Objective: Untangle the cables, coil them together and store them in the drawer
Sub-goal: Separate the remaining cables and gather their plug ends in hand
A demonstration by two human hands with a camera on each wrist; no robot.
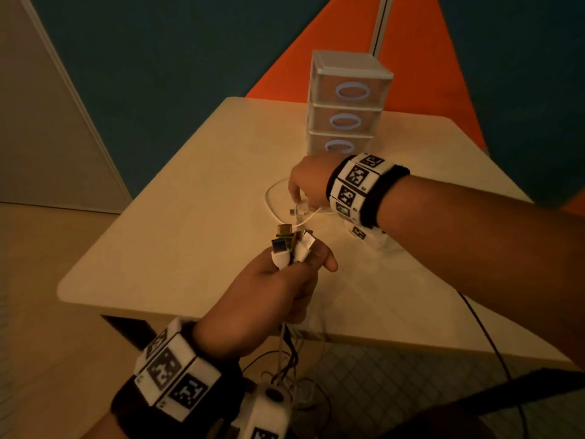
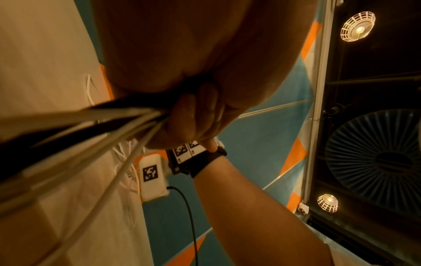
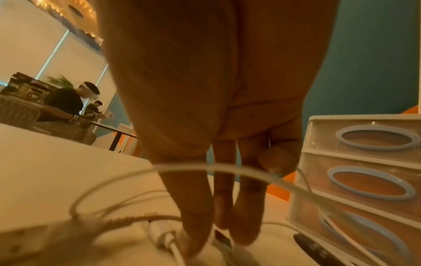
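I am standing at a beige table (image 1: 177, 236) before a teal-and-orange wall (image 1: 190, 52); caged ceiling lamps (image 2: 357, 27) are glowing beside a large fan (image 2: 387, 162).

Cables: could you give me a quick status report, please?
Left hand grips bundled cables, plugs up. Right hand fingers a white cable on table. Drawer unit closed.
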